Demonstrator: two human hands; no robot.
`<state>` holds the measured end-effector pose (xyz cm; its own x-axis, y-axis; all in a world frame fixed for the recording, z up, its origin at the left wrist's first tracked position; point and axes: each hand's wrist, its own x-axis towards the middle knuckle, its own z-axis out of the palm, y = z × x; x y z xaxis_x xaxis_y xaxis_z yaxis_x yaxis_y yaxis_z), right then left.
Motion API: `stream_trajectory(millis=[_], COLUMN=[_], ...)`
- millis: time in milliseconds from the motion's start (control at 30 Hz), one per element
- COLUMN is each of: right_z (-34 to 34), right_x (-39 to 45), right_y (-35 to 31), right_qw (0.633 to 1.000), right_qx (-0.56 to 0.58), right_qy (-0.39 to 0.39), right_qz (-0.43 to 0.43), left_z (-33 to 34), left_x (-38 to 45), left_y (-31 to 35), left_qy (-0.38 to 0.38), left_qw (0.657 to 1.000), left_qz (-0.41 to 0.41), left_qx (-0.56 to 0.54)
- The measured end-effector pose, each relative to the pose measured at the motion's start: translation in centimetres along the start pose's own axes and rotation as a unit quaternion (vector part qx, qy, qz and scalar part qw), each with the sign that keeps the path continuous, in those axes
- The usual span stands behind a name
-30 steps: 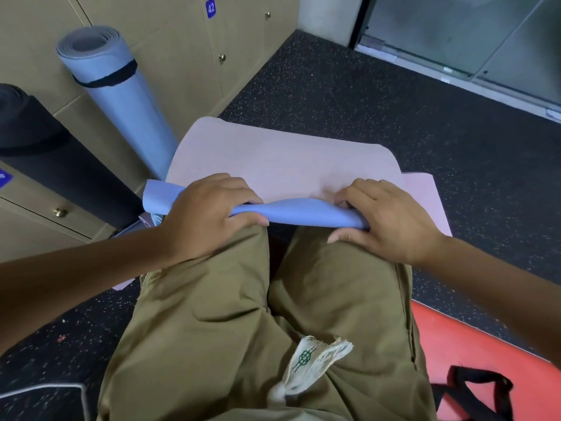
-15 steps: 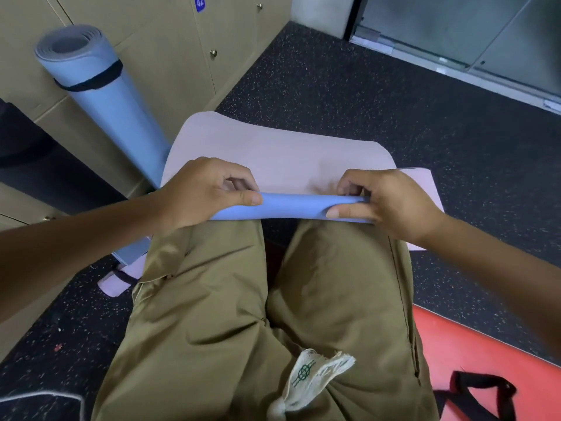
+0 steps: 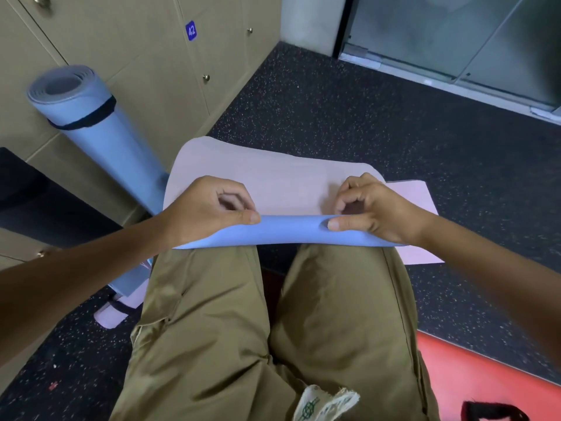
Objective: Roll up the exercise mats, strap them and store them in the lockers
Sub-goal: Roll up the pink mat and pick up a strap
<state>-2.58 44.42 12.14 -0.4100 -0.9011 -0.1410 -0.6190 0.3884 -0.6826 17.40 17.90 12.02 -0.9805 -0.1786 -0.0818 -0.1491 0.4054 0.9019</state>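
2 hands worked on 1 pink mat (image 3: 273,180) with a blue underside, lying on the dark floor (image 3: 364,117) just in front of the knees: the left hand (image 3: 206,211) and the right hand (image 3: 373,208) each pinched its folded blue edge with curled fingers. Left of this mat, 1 rolled blue mat (image 3: 91,123) with 1 black strap (image 3: 88,117) leaned against the lockers (image 3: 151,56); 1 door had the label "42" (image 3: 191,31), and all visible doors were closed.

Strapped roll (image 3: 88,123) leans on lockers (image 3: 145,56), left of mat (image 3: 273,183).
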Motion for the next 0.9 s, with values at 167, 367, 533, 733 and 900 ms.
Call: stream_trajectory(millis=[167,367,533,733,900], right_z=[-0.4,-0.4,-0.4,0.6,3.2], right_x=[1.2,2.0,2.0,1.1,-0.5], right_y=[0.1,-0.1,-0.9,-1.8,-2.1], right_qw=[1.0,1.0,0.999,0.975,0.922], right_qx=[-0.003,-0.014,-0.028,-0.151,-0.256], right_qy=[-0.015,-0.02,-0.018,0.113,0.243], right_qz=[0.011,-0.005,-0.036,-0.119,-0.157], left_z=[0.2,0.6,1.0,1.2,0.7], left_x=[0.4,-0.8,-1.3,-1.1,-0.6], left_y=[-0.4,-0.8,-1.6,-1.8,-1.6], left_qy=[0.033,0.03,0.036,0.054,0.02], left_qw=[0.996,0.92,0.819,0.844,0.892], left_qz=[0.063,0.235,0.306,0.28,0.24], left_qx=[0.048,0.311,0.484,0.455,0.382])
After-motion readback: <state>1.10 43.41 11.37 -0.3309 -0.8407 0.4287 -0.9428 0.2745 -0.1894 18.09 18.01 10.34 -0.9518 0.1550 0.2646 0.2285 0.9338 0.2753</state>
